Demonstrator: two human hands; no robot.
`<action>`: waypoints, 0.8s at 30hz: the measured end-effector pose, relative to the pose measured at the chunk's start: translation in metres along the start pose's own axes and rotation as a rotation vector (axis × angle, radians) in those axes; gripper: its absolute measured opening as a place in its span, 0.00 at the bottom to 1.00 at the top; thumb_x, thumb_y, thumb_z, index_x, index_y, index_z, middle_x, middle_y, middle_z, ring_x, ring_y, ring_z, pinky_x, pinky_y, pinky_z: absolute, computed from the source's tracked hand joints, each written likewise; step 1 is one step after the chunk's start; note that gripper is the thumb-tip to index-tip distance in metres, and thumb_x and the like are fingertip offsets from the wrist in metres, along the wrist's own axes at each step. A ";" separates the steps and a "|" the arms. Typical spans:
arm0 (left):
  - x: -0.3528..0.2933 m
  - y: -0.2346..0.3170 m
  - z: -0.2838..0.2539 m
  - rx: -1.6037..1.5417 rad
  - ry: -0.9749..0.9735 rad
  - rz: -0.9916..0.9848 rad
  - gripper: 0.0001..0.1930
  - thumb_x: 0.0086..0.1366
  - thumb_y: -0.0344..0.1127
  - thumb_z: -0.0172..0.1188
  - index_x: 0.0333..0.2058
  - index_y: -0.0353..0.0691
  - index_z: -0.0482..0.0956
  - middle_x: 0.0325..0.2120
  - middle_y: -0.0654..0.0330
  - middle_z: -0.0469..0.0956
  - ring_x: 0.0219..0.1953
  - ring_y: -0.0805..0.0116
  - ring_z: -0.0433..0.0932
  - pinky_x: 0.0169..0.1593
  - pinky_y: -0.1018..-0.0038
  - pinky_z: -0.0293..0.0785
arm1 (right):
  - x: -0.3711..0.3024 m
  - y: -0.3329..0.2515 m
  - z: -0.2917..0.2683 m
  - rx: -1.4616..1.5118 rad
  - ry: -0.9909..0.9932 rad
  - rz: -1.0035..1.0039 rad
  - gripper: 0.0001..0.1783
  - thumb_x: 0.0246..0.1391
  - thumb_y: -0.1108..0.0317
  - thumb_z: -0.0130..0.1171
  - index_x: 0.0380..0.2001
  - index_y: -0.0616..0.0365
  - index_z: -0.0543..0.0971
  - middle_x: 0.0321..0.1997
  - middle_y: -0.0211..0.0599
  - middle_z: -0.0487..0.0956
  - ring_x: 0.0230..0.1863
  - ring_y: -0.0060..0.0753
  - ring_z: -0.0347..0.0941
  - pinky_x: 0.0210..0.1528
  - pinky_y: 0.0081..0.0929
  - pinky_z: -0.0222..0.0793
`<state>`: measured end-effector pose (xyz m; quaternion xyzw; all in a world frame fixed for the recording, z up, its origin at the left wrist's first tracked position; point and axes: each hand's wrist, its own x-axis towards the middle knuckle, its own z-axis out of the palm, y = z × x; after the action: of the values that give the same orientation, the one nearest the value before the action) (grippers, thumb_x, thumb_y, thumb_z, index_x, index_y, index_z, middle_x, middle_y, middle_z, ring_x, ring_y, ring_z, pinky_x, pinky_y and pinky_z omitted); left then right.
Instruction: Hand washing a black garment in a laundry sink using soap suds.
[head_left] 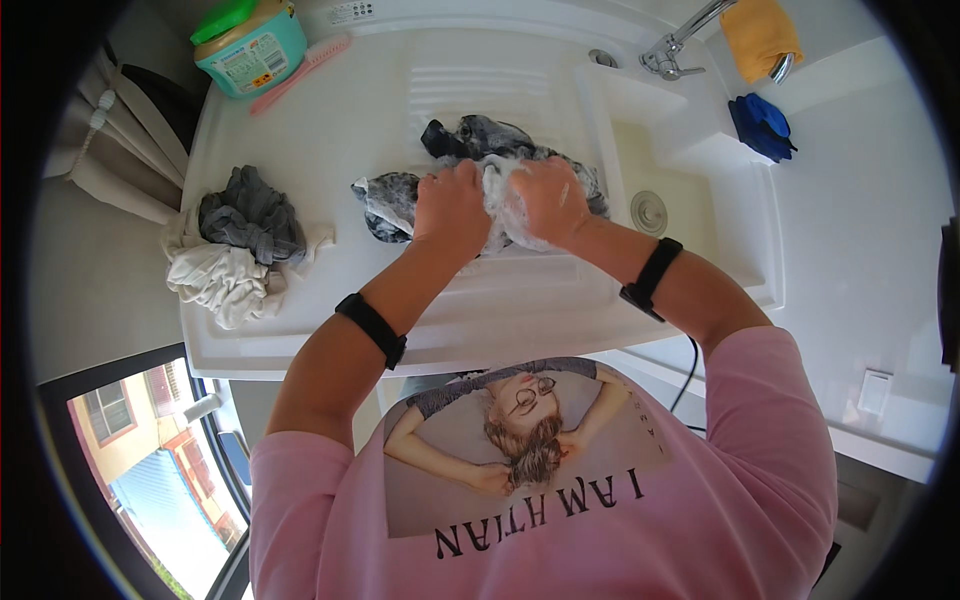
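Note:
A wet, soapy black-and-white garment (490, 135) lies bunched on the washboard part of a white laundry sink. White foam covers its middle. My left hand (450, 208) is closed in a fist on the cloth, left of the foam. Close beside it on the right, my right hand (550, 203) is also closed on the garment, with suds over its knuckles. One end of the cloth sticks out left of my left hand, and another part spreads behind and to the right of my right hand. The fingertips of both hands are hidden.
Grey cloth (250, 215) and white cloth (225, 280) lie heaped at the left. A detergent tub (258, 58) and pink brush (300, 75) stand back left. The basin (690, 165) with its drain (648, 212) is at right, below a faucet (670, 58). Orange (762, 38) and blue cloths (762, 127) hang there.

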<state>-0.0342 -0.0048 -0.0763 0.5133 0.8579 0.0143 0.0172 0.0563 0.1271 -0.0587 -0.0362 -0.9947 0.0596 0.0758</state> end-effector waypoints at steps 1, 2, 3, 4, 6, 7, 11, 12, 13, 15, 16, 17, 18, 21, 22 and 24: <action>0.003 0.002 -0.001 0.004 0.007 0.004 0.20 0.50 0.37 0.55 0.42 0.36 0.68 0.38 0.60 0.66 0.42 0.62 0.68 0.43 0.65 0.64 | 0.013 0.015 0.005 -0.026 -0.020 0.117 0.11 0.45 0.59 0.53 0.26 0.54 0.76 0.30 0.36 0.77 0.36 0.39 0.74 0.40 0.38 0.63; 0.005 0.003 0.000 0.018 0.010 0.012 0.19 0.50 0.36 0.53 0.42 0.37 0.68 0.38 0.60 0.66 0.41 0.62 0.68 0.43 0.65 0.64 | 0.033 0.031 0.010 -0.045 -0.042 0.234 0.12 0.45 0.58 0.52 0.28 0.54 0.76 0.29 0.36 0.77 0.36 0.40 0.74 0.40 0.37 0.63; 0.006 0.007 0.000 0.029 0.014 0.029 0.18 0.50 0.35 0.52 0.42 0.37 0.68 0.38 0.60 0.65 0.41 0.62 0.68 0.43 0.65 0.64 | 0.054 0.040 0.015 -0.067 -0.102 0.333 0.13 0.47 0.57 0.52 0.30 0.54 0.76 0.31 0.36 0.76 0.38 0.40 0.73 0.42 0.38 0.63; 0.006 0.006 0.000 0.034 0.014 0.038 0.18 0.50 0.35 0.52 0.42 0.37 0.68 0.38 0.60 0.65 0.41 0.62 0.68 0.43 0.65 0.64 | 0.070 0.043 0.019 -0.086 -0.160 0.427 0.14 0.48 0.57 0.51 0.33 0.53 0.76 0.33 0.37 0.76 0.41 0.40 0.73 0.43 0.39 0.63; 0.003 0.004 -0.003 0.030 0.033 0.026 0.18 0.50 0.34 0.52 0.42 0.38 0.68 0.37 0.59 0.65 0.41 0.62 0.68 0.43 0.66 0.64 | 0.077 0.047 0.024 -0.042 -0.159 0.430 0.18 0.47 0.53 0.51 0.36 0.52 0.75 0.38 0.37 0.75 0.45 0.40 0.70 0.45 0.42 0.61; 0.000 0.005 -0.002 0.033 0.037 0.030 0.18 0.50 0.34 0.52 0.42 0.38 0.68 0.37 0.59 0.65 0.41 0.62 0.68 0.43 0.66 0.64 | 0.076 0.048 0.026 -0.001 -0.161 0.432 0.22 0.46 0.49 0.52 0.39 0.51 0.74 0.44 0.38 0.73 0.50 0.40 0.68 0.48 0.45 0.60; -0.004 -0.005 0.002 0.000 0.086 0.006 0.18 0.50 0.33 0.52 0.42 0.39 0.67 0.37 0.59 0.66 0.40 0.62 0.69 0.43 0.66 0.64 | 0.097 0.034 -0.011 0.236 -0.260 0.615 0.36 0.40 0.36 0.53 0.48 0.47 0.70 0.58 0.39 0.64 0.59 0.42 0.60 0.54 0.54 0.53; -0.003 -0.002 0.001 -0.011 0.092 0.019 0.18 0.50 0.33 0.52 0.42 0.39 0.67 0.37 0.59 0.66 0.40 0.62 0.69 0.43 0.66 0.64 | 0.106 0.035 -0.017 0.241 -0.302 0.640 0.43 0.36 0.32 0.52 0.53 0.46 0.65 0.61 0.38 0.60 0.61 0.44 0.56 0.57 0.55 0.49; -0.004 -0.001 0.001 -0.008 0.098 0.011 0.18 0.50 0.33 0.52 0.42 0.39 0.67 0.37 0.59 0.66 0.40 0.62 0.69 0.43 0.66 0.64 | 0.113 0.032 -0.021 0.246 -0.346 0.664 0.50 0.32 0.28 0.52 0.57 0.44 0.61 0.64 0.38 0.56 0.63 0.45 0.53 0.60 0.56 0.45; -0.003 0.002 0.000 -0.043 0.114 0.045 0.17 0.49 0.33 0.51 0.41 0.40 0.67 0.37 0.59 0.66 0.41 0.62 0.68 0.44 0.66 0.64 | 0.123 0.020 -0.008 0.242 -0.530 0.707 0.53 0.33 0.29 0.53 0.61 0.44 0.54 0.65 0.40 0.54 0.64 0.48 0.51 0.60 0.54 0.49; -0.002 0.004 -0.002 -0.041 0.085 0.040 0.17 0.49 0.32 0.51 0.41 0.40 0.67 0.37 0.58 0.66 0.42 0.62 0.68 0.45 0.65 0.63 | 0.123 0.012 0.001 0.111 -0.529 0.613 0.51 0.34 0.32 0.55 0.60 0.44 0.55 0.63 0.41 0.57 0.63 0.46 0.54 0.59 0.50 0.53; -0.004 0.001 0.000 -0.039 0.086 0.026 0.17 0.49 0.32 0.51 0.41 0.40 0.67 0.37 0.58 0.66 0.42 0.62 0.68 0.45 0.65 0.63 | 0.119 -0.003 0.003 -0.018 -0.533 0.512 0.49 0.36 0.36 0.57 0.60 0.45 0.56 0.61 0.42 0.60 0.61 0.45 0.57 0.58 0.47 0.56; -0.006 -0.001 0.003 -0.033 0.109 0.028 0.19 0.50 0.34 0.52 0.42 0.40 0.67 0.38 0.58 0.66 0.42 0.62 0.68 0.45 0.65 0.63 | 0.123 -0.008 0.003 -0.019 -0.533 0.500 0.49 0.36 0.36 0.57 0.60 0.45 0.56 0.61 0.42 0.60 0.61 0.45 0.57 0.58 0.47 0.56; -0.008 -0.003 -0.004 -0.048 0.089 0.051 0.23 0.49 0.39 0.56 0.46 0.41 0.65 0.39 0.58 0.65 0.43 0.61 0.68 0.46 0.64 0.63 | 0.123 -0.003 0.001 0.119 -0.615 0.424 0.40 0.39 0.46 0.59 0.56 0.48 0.63 0.56 0.44 0.67 0.57 0.41 0.63 0.55 0.40 0.61; -0.008 -0.002 -0.008 -0.065 0.045 0.067 0.27 0.49 0.41 0.59 0.48 0.42 0.64 0.40 0.58 0.65 0.44 0.61 0.67 0.46 0.63 0.63 | 0.119 0.002 0.003 0.086 -0.580 0.420 0.36 0.39 0.50 0.58 0.53 0.51 0.66 0.52 0.45 0.70 0.55 0.41 0.66 0.54 0.37 0.62; -0.011 -0.008 -0.001 -0.098 0.143 0.085 0.30 0.45 0.42 0.62 0.49 0.44 0.64 0.41 0.58 0.64 0.44 0.60 0.67 0.46 0.62 0.62 | 0.114 0.005 -0.005 0.045 -0.539 0.403 0.31 0.40 0.53 0.58 0.50 0.53 0.70 0.49 0.46 0.73 0.52 0.41 0.68 0.53 0.34 0.64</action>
<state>-0.0356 -0.0185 -0.0755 0.5455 0.8326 0.0935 -0.0195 -0.0554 0.1421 -0.0374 -0.2133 -0.9503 0.1026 -0.2024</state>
